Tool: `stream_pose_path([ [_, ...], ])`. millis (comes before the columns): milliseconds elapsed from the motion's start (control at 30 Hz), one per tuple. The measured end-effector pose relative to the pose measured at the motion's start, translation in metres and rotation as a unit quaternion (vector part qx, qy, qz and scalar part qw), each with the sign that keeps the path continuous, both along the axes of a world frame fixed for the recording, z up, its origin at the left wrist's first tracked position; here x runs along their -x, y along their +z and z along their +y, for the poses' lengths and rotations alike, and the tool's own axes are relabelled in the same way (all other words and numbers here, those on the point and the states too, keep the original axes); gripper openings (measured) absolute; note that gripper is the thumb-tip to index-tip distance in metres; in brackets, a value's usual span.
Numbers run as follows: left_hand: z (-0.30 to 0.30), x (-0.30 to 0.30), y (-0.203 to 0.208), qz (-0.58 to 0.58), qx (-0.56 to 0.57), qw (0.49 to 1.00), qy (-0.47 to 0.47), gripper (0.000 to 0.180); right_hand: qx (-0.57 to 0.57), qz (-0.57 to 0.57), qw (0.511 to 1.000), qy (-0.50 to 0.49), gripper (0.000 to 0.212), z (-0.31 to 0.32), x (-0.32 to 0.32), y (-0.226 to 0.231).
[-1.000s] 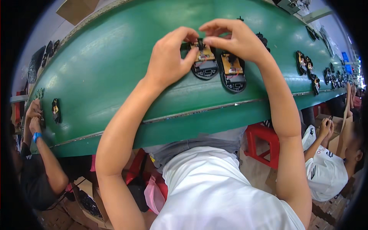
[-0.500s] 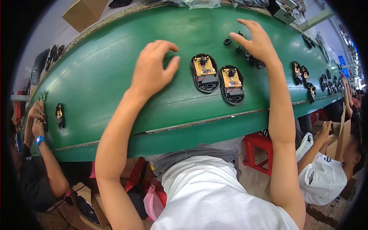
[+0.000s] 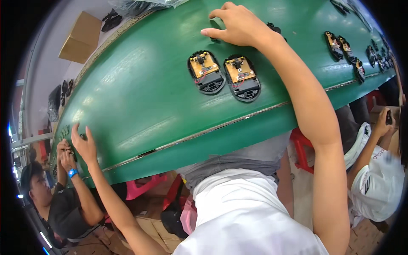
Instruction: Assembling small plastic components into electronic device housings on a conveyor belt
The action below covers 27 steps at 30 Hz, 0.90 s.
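Far to the left, my left hand (image 3: 86,146) reaches over the green work surface, thumb and index finger apart. A small dark part (image 3: 83,136) shows between them, mostly hidden by the hand. My right hand (image 3: 238,26) is stretched over the far middle with its fingers apart and nothing visibly gripped. Beneath its thumb lies a small black part (image 3: 215,41), partly covered. Two opened computer mice lie side by side nearer to me: a left mouse (image 3: 206,72) and a right mouse (image 3: 242,77). Both show tan circuit boards, red wires and black shells.
More opened mice (image 3: 333,45) lie in a group at the right. Black round parts (image 3: 274,28) sit beyond my right wrist. A co-worker's hands (image 3: 66,156) work at the left edge; another person (image 3: 378,178) sits at the right. A cardboard box (image 3: 80,38) stands behind the surface.
My left hand has moved far left from beside the two mice. My right hand has shifted left above the small black parts. The whole view has swung leftward.
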<state>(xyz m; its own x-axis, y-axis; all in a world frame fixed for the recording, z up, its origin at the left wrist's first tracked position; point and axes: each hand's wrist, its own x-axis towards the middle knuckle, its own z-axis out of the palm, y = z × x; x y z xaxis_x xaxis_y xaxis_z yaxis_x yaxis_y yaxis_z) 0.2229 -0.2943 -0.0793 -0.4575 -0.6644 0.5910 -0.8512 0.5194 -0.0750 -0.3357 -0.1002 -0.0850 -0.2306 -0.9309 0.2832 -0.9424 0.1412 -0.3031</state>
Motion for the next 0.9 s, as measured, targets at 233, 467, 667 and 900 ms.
stream_pose_path([
  [233,0.023,-0.096,-0.024,-0.023,-0.066,0.996,0.051,0.032,0.01,0.019,0.99,0.141,0.035,-0.002,-0.024,0.004],
  [467,0.082,0.024,-0.006,-0.013,-0.083,0.996,0.016,0.03,0.001,-0.111,0.986,0.124,0.02,0.019,-0.009,0.008],
  [667,0.165,0.12,0.031,-0.017,-0.185,0.981,-0.062,0.041,0.073,-0.161,0.981,0.08,0.029,0.012,-0.007,0.022],
  [900,0.152,0.152,0.057,0.12,-0.265,0.948,-0.131,0.041,0.038,-0.362,0.93,0.048,0.024,0.017,-0.021,0.039],
])
